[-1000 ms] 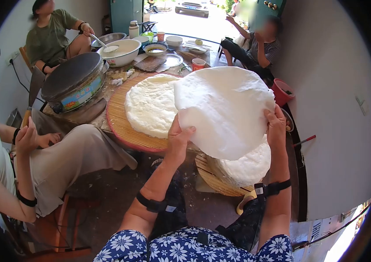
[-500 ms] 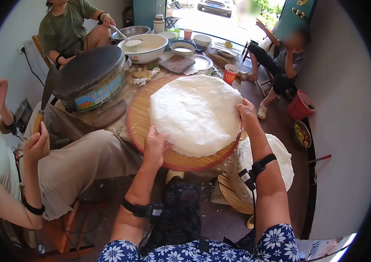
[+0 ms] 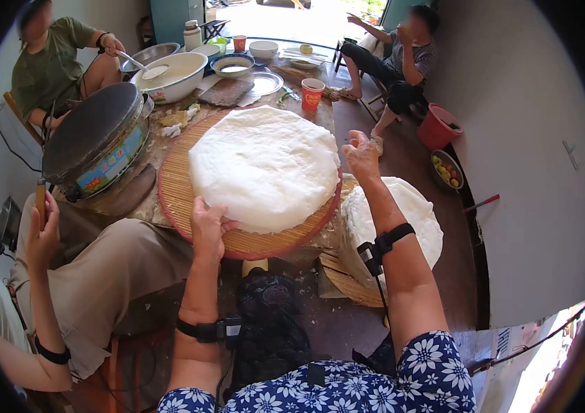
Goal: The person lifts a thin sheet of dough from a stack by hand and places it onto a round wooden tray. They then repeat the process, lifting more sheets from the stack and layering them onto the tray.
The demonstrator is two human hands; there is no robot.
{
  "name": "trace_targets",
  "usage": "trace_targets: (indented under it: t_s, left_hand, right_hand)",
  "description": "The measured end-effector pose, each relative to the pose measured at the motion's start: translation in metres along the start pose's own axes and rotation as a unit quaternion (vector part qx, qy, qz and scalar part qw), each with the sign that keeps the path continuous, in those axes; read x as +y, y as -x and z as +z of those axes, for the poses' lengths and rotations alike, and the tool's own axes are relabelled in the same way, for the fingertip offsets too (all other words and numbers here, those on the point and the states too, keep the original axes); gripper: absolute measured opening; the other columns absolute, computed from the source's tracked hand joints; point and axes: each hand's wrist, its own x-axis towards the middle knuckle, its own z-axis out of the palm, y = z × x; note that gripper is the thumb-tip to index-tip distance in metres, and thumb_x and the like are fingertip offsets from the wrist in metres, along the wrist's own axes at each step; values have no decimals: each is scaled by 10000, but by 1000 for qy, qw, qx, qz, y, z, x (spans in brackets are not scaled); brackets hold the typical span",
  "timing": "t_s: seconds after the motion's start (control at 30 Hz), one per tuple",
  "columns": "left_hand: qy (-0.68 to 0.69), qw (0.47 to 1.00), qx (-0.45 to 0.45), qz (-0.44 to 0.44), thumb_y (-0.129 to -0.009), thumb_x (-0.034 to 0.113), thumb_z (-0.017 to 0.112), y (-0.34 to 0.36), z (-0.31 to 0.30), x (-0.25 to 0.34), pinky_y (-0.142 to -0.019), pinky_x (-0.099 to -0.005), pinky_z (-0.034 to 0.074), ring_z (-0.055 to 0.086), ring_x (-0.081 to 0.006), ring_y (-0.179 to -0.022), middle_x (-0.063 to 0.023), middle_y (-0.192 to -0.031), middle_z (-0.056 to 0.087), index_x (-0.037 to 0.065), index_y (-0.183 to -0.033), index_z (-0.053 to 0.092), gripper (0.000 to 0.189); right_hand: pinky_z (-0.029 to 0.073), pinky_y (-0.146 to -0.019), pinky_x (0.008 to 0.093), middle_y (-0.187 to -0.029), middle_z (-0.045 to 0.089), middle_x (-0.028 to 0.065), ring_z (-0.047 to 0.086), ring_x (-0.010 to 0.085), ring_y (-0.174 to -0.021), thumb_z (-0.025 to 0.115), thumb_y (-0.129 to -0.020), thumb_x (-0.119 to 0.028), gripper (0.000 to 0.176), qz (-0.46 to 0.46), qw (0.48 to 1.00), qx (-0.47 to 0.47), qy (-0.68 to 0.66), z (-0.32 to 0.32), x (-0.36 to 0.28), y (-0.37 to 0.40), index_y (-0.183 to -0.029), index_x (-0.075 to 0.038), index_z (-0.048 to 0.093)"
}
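Observation:
A thick round stack of thin white sheets [image 3: 265, 168] lies on a round woven mat with a red rim [image 3: 175, 199]. My left hand [image 3: 208, 226] is at the near left edge of the stack, its fingers and thumb closed about the edge; part of the fingers is hidden. Off the right side of the stack, my right hand [image 3: 362, 157] is raised in the air with bent, partly parted fingers and nothing visible in it. Below my right forearm stands a second, taller white stack [image 3: 402, 227] on a woven base.
A round black griddle [image 3: 92, 131] stands at the left, beside a person holding a wooden-handled tool [image 3: 40, 203]. Behind are a basin of pale batter [image 3: 185, 76] with another person's ladle [image 3: 157, 71], bowls, and a red paper cup [image 3: 311, 95]. A third person sits near the doorway.
My right hand has let go of the stack's right edge and lifted away. My left hand stays at the near left edge. The view has turned right, and the seated person's tool is lower.

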Motion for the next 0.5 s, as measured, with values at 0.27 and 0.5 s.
trace_targets:
  t_s: [0.27,0.5]
  left_hand:
    - [-27,1000,4,3,-786,34,469,-2,1,0,-519,-268,521,602,-163,-655,-81,-876,584,59,-1045,449,261]
    - [-63,997,40,-2,-773,62,491,-5,2,-2,-511,-280,522,604,-179,-639,-81,-858,584,56,-1005,473,233]
  right_hand:
    - [471,-831,339,-986,649,157,621,266,-933,597,-772,-132,310,28,997,-31,-65,-98,61,84,-1061,-20,605]
    - [494,-658,266,-877,647,107,604,142,-724,581,-781,-75,260,134,986,-48,-91,-159,105,160,-1029,-1,608]
